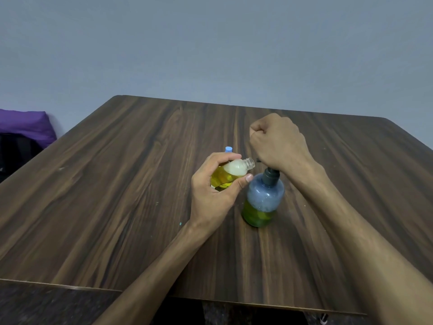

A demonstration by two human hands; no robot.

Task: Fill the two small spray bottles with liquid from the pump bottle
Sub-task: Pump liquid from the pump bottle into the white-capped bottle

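My left hand (215,191) grips a small clear spray bottle (230,173), uncapped and tilted so its open neck points right at the pump nozzle. Yellow liquid fills most of it. The pump bottle (263,200) stands upright on the table, bluish with green-yellow liquid in its lower part and a dark pump collar. My right hand (277,141) is curled into a fist, and the heel of the hand presses down on the pump head, which is hidden under it. A light blue cap (228,149) peeks out behind my left hand; what it belongs to is hidden.
The dark wooden table (117,184) spreads wide around the bottles, its near edge at the bottom of the view. A purple cushion (25,125) over something dark lies off the table at the far left. A grey wall stands behind.
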